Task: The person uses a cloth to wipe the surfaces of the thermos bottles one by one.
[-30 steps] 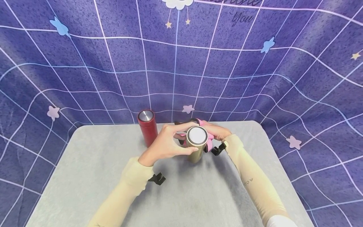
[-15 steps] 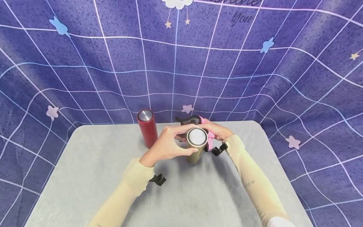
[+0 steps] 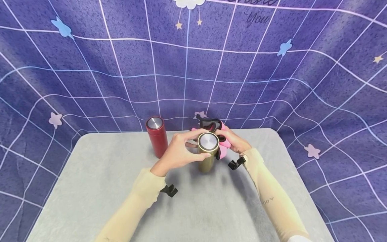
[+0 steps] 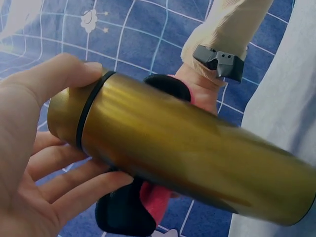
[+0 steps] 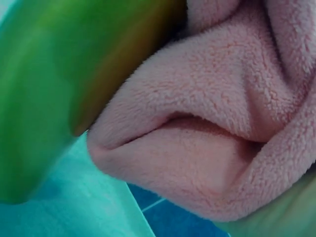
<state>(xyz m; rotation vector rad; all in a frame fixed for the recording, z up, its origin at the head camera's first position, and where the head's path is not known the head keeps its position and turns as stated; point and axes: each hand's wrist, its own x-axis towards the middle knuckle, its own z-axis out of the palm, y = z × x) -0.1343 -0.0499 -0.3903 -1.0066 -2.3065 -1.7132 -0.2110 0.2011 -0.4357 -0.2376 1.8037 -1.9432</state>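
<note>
A gold thermos flask (image 3: 206,164) stands lid up over the table, near the middle in the head view. My left hand (image 3: 176,153) grips it around the lid end, thumb on the near side and fingers on the far side. Behind it, my right hand (image 3: 236,143) holds a soft pink and black fabric piece (image 3: 223,150) with loose black flaps sticking up. In the right wrist view its fleecy pink surface (image 5: 197,123) lies right at the flask's side. The flask hides part of the fabric, and the fabric covers several right fingers.
A red thermos flask (image 3: 158,141) with a steel lid stands to the left, behind my left hand. The grey table (image 3: 99,174) ends at a purple-blue patterned curtain (image 3: 169,90) at the back and sides. Black camera mounts sit on both wrists.
My right hand has shifted slightly right, and the black flaps now stand higher and further right behind the gold thermos flask. The flask has moved slightly up and left in view.
</note>
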